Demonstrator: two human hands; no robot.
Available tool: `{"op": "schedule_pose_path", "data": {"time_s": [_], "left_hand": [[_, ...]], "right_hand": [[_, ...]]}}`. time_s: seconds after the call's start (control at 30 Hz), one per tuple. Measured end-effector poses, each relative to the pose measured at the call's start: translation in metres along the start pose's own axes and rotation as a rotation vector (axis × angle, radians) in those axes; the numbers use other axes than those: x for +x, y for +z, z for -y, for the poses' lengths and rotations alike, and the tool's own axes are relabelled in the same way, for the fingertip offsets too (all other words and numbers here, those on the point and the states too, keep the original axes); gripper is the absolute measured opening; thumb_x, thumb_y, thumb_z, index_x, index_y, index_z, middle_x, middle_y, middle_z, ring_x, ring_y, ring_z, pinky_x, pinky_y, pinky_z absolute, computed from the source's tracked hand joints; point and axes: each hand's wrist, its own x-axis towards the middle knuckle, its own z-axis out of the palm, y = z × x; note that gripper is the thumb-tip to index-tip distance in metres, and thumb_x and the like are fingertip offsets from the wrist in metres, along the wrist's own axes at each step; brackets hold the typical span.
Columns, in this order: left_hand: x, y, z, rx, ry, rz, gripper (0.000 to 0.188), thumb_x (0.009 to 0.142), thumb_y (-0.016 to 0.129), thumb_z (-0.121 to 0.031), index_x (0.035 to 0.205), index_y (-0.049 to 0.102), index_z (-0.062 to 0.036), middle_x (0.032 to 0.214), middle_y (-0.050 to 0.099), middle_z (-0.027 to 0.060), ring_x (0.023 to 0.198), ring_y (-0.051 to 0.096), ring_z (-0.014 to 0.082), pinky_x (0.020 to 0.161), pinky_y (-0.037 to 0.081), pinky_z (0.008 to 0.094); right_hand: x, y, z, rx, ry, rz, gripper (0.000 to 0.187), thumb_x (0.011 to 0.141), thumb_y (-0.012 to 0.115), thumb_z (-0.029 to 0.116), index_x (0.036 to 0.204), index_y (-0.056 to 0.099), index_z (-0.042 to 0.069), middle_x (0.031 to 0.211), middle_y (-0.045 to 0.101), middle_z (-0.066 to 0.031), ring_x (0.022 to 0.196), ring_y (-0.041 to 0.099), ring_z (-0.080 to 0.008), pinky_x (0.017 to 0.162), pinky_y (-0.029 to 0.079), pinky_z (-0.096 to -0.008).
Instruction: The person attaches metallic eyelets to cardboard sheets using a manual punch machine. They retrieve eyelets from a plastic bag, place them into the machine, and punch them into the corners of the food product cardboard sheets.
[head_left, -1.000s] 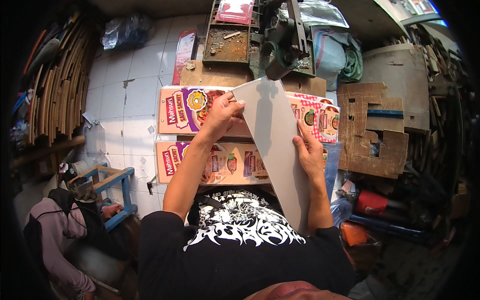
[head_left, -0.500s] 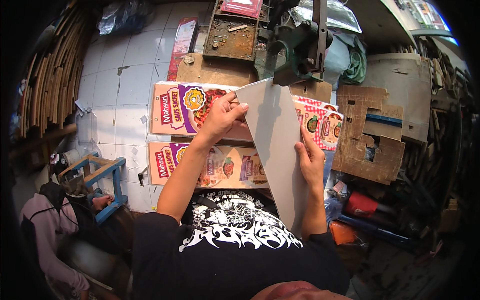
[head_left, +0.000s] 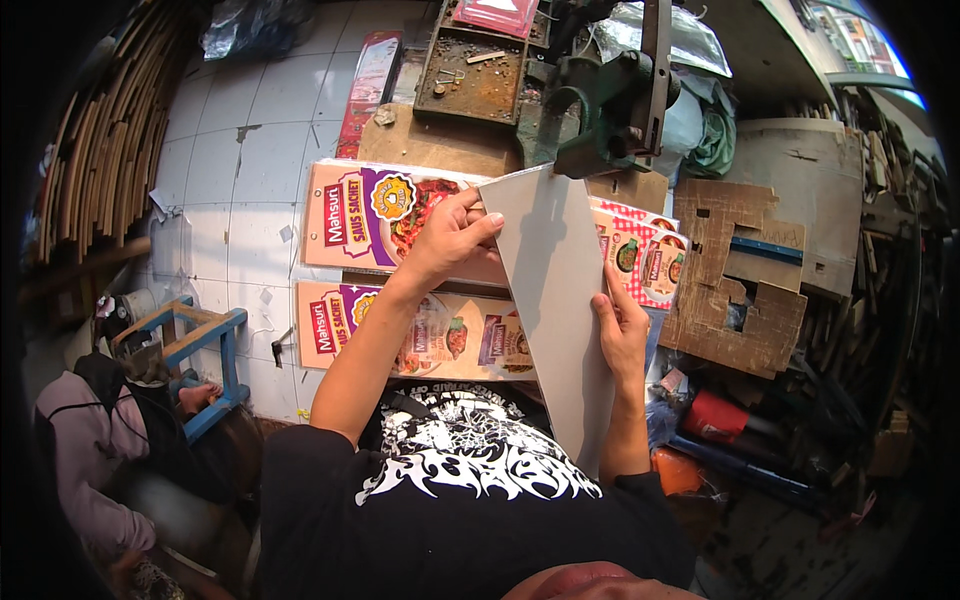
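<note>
A long grey board [head_left: 560, 300], plain on the side facing me, slants from beneath the green metal press [head_left: 600, 140] down toward my chest. My left hand [head_left: 455, 235] pinches its left edge near the far end, thumb on top and fingers curled. On the opposite edge, my right hand [head_left: 624, 325] grips the board with the thumb on its face; part of the fingers is hidden. Under the board and my left arm lie printed cardboard signs [head_left: 335, 215] with food pictures. Nearer me is a second row of printed signs [head_left: 430, 335]. Red-checked printed pieces [head_left: 640, 255] show beyond my right hand.
A rusty metal tray [head_left: 468, 78] with small metal bits sits left of the press. Cut brown cardboard [head_left: 735, 300] lies at the right. Leaning boards [head_left: 110, 140] line the far left. A person [head_left: 95, 440] sits by a blue-framed stool [head_left: 215, 350] at lower left.
The view has shifted slightly, so the press and signs appear a little lower and to the right. Both hands keep their grip on the grey board, which is in nearly the same position.
</note>
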Motion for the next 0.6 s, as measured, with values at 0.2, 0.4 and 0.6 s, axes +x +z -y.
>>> {"op": "schedule_pose_path", "data": {"time_s": [0.2, 0.4, 0.6], "left_hand": [[0.0, -0.0042, 0.0012, -0.015, -0.034, 0.008, 0.038, 0.096, 0.061, -0.016, 0.128, 0.049, 0.0011, 0.097, 0.07, 0.0084, 0.08, 0.07, 0.0135, 0.066, 0.06, 0.0252], [0.0001, -0.0032, 0.0013, -0.034, -0.026, 0.013, 0.038, 0.096, 0.062, -0.016, 0.127, 0.05, 0.001, 0.098, 0.07, 0.0088, 0.08, 0.07, 0.0135, 0.066, 0.061, 0.0254], [-0.0015, -0.0072, 0.0047, -0.016, -0.026, 0.013, 0.038, 0.096, 0.062, -0.016, 0.127, 0.05, 0.001, 0.099, 0.07, 0.0082, 0.082, 0.07, 0.0132, 0.066, 0.06, 0.0246]], "right_hand": [[-0.0002, -0.0001, 0.0045, 0.025, 0.04, 0.005, 0.045, 0.096, 0.062, 0.009, 0.139, 0.051, 0.001, 0.119, 0.068, -0.0163, 0.095, 0.063, -0.0121, 0.085, 0.051, -0.0265], [-0.0006, 0.0, 0.0009, -0.017, 0.031, -0.008, 0.045, 0.096, 0.062, 0.008, 0.139, 0.052, 0.002, 0.116, 0.069, -0.0161, 0.094, 0.063, -0.0114, 0.084, 0.05, -0.0261], [-0.0009, -0.0006, 0.001, -0.001, 0.041, 0.017, 0.045, 0.095, 0.061, 0.006, 0.139, 0.051, 0.002, 0.118, 0.069, -0.0164, 0.097, 0.064, -0.0117, 0.085, 0.051, -0.0266]]}}
